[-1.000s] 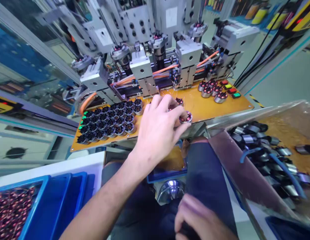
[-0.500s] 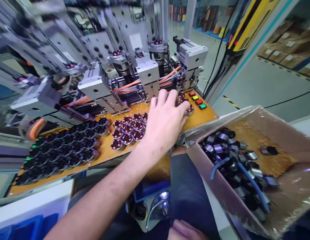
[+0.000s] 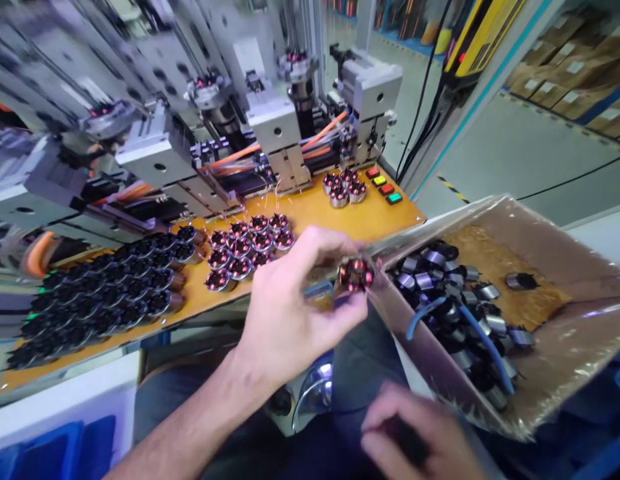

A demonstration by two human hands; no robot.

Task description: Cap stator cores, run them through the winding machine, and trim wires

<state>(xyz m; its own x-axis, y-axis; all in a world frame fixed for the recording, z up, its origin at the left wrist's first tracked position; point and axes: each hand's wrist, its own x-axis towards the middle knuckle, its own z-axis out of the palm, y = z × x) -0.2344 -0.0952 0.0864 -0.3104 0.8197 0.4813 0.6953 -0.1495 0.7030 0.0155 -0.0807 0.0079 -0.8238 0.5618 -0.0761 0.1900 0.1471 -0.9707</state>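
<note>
Between the thumb and fingers of my left hand (image 3: 300,307) is a copper-wound motor core (image 3: 356,274), raised off the board near the carton's left corner. My right hand (image 3: 415,433) is low in the view, blurred, its fingers curled around a dark object I cannot make out. Wound cores (image 3: 240,247) stand in rows on the orange board (image 3: 310,207). A small cluster of wound cores (image 3: 340,193) stands near the coloured buttons. Black-topped cores (image 3: 110,293) fill the board's left part.
Machine heads and clamps (image 3: 275,127) line the board's back edge. Coloured buttons (image 3: 387,189) sit at its right end. An open carton (image 3: 565,247) lined with plastic holds loose cores and blue strips at right. Blue bins (image 3: 50,453) are at lower left.
My left hand has moved from the button-side cluster toward me, lifting a wound core. My right hand has come up further into view. The camera view has shifted slightly.
</note>
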